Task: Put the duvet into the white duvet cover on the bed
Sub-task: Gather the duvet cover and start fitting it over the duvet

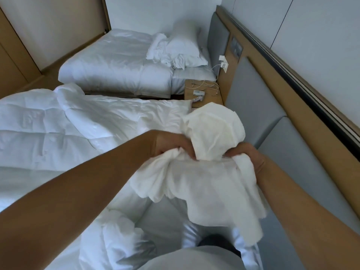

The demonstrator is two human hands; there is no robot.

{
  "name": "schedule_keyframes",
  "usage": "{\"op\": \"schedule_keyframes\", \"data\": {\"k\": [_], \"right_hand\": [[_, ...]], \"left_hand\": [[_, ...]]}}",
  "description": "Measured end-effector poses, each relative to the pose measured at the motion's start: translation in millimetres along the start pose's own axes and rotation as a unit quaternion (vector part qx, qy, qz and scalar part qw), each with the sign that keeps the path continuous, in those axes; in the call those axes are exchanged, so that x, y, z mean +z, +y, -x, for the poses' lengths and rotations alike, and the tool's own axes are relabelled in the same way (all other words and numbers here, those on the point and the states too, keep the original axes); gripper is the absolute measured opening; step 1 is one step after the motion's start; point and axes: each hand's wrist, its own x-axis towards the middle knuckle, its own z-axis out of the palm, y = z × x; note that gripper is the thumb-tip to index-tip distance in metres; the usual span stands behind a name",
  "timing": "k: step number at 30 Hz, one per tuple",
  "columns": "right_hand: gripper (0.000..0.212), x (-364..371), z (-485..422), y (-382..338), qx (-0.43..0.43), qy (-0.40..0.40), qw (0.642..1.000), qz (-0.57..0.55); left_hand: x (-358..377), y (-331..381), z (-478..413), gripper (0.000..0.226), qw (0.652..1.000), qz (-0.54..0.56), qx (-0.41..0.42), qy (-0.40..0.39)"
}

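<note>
A quilted white duvet (48,129) lies spread over the near bed, reaching down to the lower middle of the view. Both hands hold up a bunched corner of white fabric (212,133) near the grey headboard. My left hand (173,146) grips the bunch on its left side, and my right hand (247,154) grips it on the right. A thinner white layer, which looks like the duvet cover (196,188), hangs down from both fists. I cannot tell where the cover ends and the duvet begins inside the bunch.
A second made bed (116,65) with pillows (185,47) stands beyond. Between the beds sits a wooden nightstand (212,97) with cables and chargers. The padded grey headboard (292,152) and wooden wall rail run along the right. A narrow floor gap separates the beds.
</note>
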Motion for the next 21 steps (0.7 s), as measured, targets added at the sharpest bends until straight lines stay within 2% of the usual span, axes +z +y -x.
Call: {"op": "schedule_keyframes", "data": {"k": [1, 2, 4, 6, 7, 10, 12, 13, 15, 16, 18, 19, 21], "right_hand": [[0.017, -2.7, -4.7, -3.7, -0.023, 0.024, 0.999, 0.009], [0.011, -6.5, -9.3, -6.3, -0.044, 0.055, 0.997, 0.008], [0.03, -15.3, -19.8, -8.0, -0.034, 0.076, 0.996, -0.017], [0.064, -17.1, -24.7, -8.0, -0.019, 0.087, 0.996, -0.032], [0.074, -18.1, -26.8, -8.3, -0.023, 0.081, 0.996, -0.035], [0.081, -11.8, -28.6, -12.8, -0.039, 0.072, 0.997, -0.002], [0.07, -5.4, -28.7, -15.9, -0.042, 0.063, 0.997, 0.02], [0.054, -3.4, -29.4, -17.8, -0.031, 0.059, 0.997, 0.029], [0.019, -1.1, -25.8, -14.3, 0.029, 0.017, 0.998, 0.057], [0.019, 0.3, -22.7, -10.0, 0.087, -0.012, 0.994, 0.062], [0.059, 2.3, -15.9, 0.5, 0.195, -0.066, 0.977, 0.048], [0.066, 5.2, -12.0, 4.4, 0.208, -0.091, 0.973, 0.04], [0.065, 12.0, -7.3, 10.2, 0.188, -0.136, 0.972, 0.042]], "left_hand": [[5.2, -3.8, -1.2, 0.032, 0.998, -0.018, -0.018, -0.05], [12.0, -5.5, -1.9, 0.032, 0.995, -0.025, -0.023, -0.093], [20.2, -10.5, -7.4, 0.032, 0.992, 0.0, 0.003, -0.129], [25.0, -17.0, -7.0, 0.036, 0.99, 0.04, 0.048, -0.123], [24.9, -21.5, -7.9, 0.038, 0.988, 0.061, 0.069, -0.121], [22.4, -30.1, -2.5, 0.039, 0.98, 0.102, 0.109, -0.129], [10.8, -30.5, 0.8, 0.041, 0.978, 0.124, 0.117, -0.124], [2.2, -29.7, 1.6, 0.041, 0.979, 0.121, 0.125, -0.11], [-14.3, -26.2, 3.0, 0.04, 0.982, 0.107, 0.143, -0.056], [-20.9, -25.0, 3.1, 0.036, 0.984, 0.101, 0.146, -0.023], [-28.2, -24.3, 3.3, 0.023, 0.985, 0.09, 0.148, 0.018], [-29.4, -25.2, 2.5, 0.023, 0.985, 0.082, 0.15, 0.012], [-29.4, -28.8, -1.0, 0.036, 0.986, 0.072, 0.153, 0.001]]}}
